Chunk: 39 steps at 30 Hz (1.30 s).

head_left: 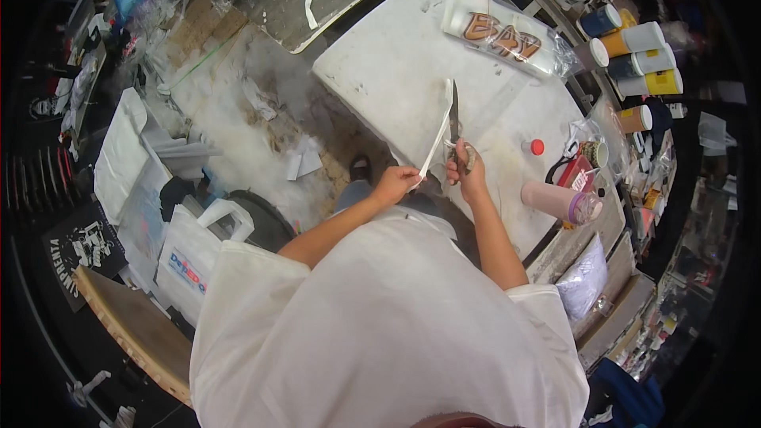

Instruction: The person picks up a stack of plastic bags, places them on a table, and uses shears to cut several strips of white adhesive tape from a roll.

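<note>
My left hand (399,185) pinches the lower end of a narrow white strip (434,144), over the near edge of a white-topped table (380,71). From there the strip runs up and away beside the dark blades of a pair of scissors (454,111). The scissors' handles, which look wrapped, are in my right hand (469,174), with the blades pointing away from me. Whether the strip lies between the blades or just alongside cannot be made out.
A plastic-wrapped package (507,36) lies at the table's far right. Nearer are a red cap (536,147) and a pink bottle (559,202) on its side. Paint containers (634,40) crowd the right rack. A white bag (194,257) stands at left; scraps (303,157) litter the floor.
</note>
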Available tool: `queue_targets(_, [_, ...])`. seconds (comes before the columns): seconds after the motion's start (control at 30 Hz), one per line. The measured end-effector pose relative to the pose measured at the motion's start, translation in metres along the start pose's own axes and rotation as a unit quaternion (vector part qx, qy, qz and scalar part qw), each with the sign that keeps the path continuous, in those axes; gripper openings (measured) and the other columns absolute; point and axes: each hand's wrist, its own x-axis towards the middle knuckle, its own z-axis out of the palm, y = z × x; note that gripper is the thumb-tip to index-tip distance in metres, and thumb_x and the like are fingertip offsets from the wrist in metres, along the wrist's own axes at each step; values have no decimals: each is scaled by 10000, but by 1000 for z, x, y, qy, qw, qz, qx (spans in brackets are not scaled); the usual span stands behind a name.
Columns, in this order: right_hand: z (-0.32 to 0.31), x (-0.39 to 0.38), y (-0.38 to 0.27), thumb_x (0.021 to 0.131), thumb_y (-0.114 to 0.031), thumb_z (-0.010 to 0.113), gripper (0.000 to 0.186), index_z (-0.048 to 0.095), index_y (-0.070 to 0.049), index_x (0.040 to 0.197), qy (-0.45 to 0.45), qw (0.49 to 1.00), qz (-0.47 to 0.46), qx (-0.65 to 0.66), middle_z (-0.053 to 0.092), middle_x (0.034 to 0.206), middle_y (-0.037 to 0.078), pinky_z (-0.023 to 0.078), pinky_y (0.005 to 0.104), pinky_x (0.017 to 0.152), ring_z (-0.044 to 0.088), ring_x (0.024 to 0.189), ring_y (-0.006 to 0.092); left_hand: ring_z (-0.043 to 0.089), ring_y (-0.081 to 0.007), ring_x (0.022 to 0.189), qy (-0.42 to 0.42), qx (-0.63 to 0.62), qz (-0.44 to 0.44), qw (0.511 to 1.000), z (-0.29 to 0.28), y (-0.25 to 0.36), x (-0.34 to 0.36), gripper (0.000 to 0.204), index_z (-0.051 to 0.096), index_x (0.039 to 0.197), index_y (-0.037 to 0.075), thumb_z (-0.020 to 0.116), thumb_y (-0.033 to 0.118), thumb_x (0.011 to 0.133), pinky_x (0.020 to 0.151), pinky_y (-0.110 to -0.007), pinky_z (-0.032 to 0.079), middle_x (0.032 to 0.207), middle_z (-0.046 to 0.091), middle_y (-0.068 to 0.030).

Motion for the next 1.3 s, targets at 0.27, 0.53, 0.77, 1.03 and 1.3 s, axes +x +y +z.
queue_targets(0.27, [4, 3, -1, 861, -550, 614, 478, 449, -103, 894, -5, 998, -25, -52, 431, 621, -16, 341, 234, 415, 397, 452, 76, 579, -66, 721, 5, 6, 30, 1000, 8, 3, -2, 182, 690, 1000, -20, 630, 117, 896, 654, -215, 457, 835, 678, -20])
queue_targets(0.53, [-2, 10, -11, 856, -501, 653, 447, 446, -106, 836, -8, 999, -31, 14, 435, 605, -16, 349, 232, 404, 399, 439, 74, 592, -72, 780, -9, 55, -2, 998, 5, 16, -7, 195, 684, 1024, -21, 616, 124, 912, 726, -212, 470, 866, 675, -20])
queue_targets(0.77, [-7, 10, -13, 859, -508, 646, 452, 453, -100, 828, -19, 998, -50, -15, 440, 601, -15, 350, 227, 401, 408, 441, 72, 602, -80, 792, -13, 70, -6, 997, 5, 15, -7, 185, 678, 1025, -24, 613, 106, 911, 737, -217, 480, 897, 675, -26])
queue_targets(1.03, [-9, 10, -29, 873, -554, 594, 473, 442, -106, 878, -42, 998, -37, 11, 445, 600, -8, 365, 247, 421, 412, 447, 90, 591, -73, 738, 20, -13, -35, 999, 8, 23, -4, 170, 665, 999, -17, 631, 117, 900, 667, -211, 474, 865, 657, -21])
queue_targets(1.3, [-35, 25, -64, 859, -684, 487, 592, 443, -98, 928, -106, 979, 11, -172, 506, 618, 29, 428, 284, 459, 493, 472, 135, 517, -84, 510, 184, 125, 60, 973, -36, 102, 20, 185, 702, 923, 4, 628, 169, 886, 418, -239, 426, 673, 617, -36])
